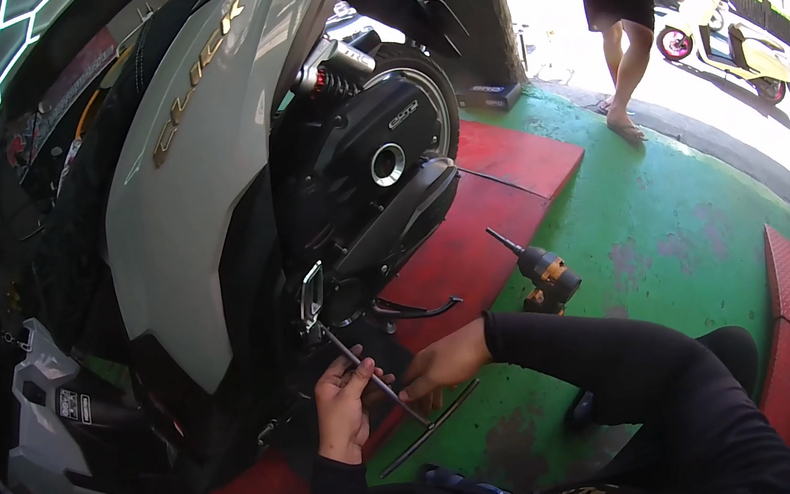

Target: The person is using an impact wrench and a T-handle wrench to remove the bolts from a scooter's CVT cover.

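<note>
T-handle wrench (412,408) slants between both hands, its far end at the chrome footrest (313,294) on the scooter's flank. The left hand (340,411) pinches the slim shaft between thumb and fingers; the right hand (449,361) curls close beside it lower down, though whether it grips is unclear. Metal by its look, it should handle stiff, modestly heavy and perhaps slick if oily; the crossbar (453,407) offers leverage, the shaft guidance. Around it: glossy grey body panel (171,268), matte black engine casing (333,165), scuffed green floor (651,201).
</note>
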Tool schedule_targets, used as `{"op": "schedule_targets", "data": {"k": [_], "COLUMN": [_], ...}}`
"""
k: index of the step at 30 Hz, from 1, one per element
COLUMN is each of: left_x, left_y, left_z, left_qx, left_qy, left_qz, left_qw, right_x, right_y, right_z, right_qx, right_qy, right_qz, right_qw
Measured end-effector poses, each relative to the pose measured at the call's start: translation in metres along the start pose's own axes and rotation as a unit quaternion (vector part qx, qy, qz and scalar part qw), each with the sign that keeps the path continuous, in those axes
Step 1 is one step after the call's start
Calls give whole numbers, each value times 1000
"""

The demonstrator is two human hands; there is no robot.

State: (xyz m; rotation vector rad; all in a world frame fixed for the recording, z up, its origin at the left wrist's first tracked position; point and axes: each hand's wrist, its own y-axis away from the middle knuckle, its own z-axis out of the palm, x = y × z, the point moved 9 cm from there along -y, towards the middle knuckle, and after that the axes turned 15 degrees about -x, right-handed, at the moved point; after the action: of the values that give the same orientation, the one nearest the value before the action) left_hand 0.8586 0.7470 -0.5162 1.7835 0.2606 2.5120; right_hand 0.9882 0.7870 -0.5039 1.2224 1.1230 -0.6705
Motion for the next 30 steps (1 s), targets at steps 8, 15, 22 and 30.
{"op": "schedule_targets", "data": {"k": [8, 15, 22, 30], "left_x": [17, 21, 26, 41], "left_y": [5, -10, -39, -54], "left_z": [17, -27, -60, -58], "left_qx": [-27, 40, 200, 250], "left_qy": [19, 56, -430, -460], "left_qz": [14, 124, 230, 335], "left_qw": [999, 990, 850, 783], "right_x": [9, 5, 9, -3], "right_y": [-24, -25, -36, -20], "right_z": [5, 0, 10, 20], "right_qx": [-37, -4, -61, -101], "right_qy": [-155, -79, -165, -193], "right_qz": [-21, 63, -8, -67], "right_qw": [987, 995, 984, 974]}}
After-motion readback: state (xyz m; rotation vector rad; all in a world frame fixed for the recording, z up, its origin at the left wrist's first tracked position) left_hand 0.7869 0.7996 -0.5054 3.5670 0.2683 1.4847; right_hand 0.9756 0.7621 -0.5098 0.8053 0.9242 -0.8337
